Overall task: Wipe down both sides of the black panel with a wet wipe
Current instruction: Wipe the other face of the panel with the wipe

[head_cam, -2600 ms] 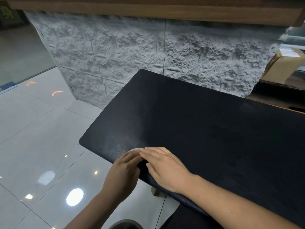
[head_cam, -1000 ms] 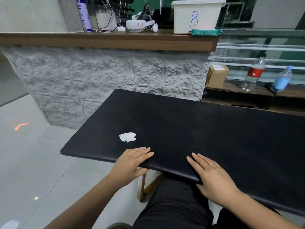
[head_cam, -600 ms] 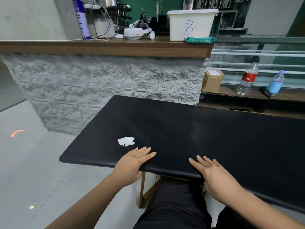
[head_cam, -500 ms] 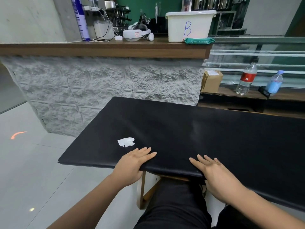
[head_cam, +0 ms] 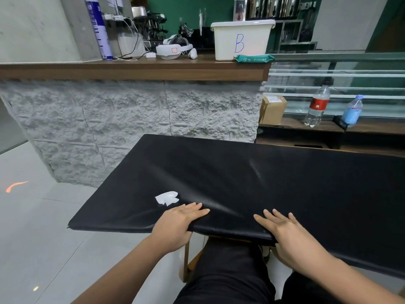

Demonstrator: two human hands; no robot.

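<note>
One black panel [head_cam: 274, 178], stone counter [head_cam: 131, 119] behind

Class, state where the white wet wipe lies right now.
In the head view, the wet wipe lies loose on the black panel, left of centre near its front edge, just beyond the fingertips of the left hand.

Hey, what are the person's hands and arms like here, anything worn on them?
No gloves or rings show on the left hand or the right hand. The left forearm and right forearm are uncovered as far as the frame reaches, with no sleeve, watch or bracelet in view.
</note>
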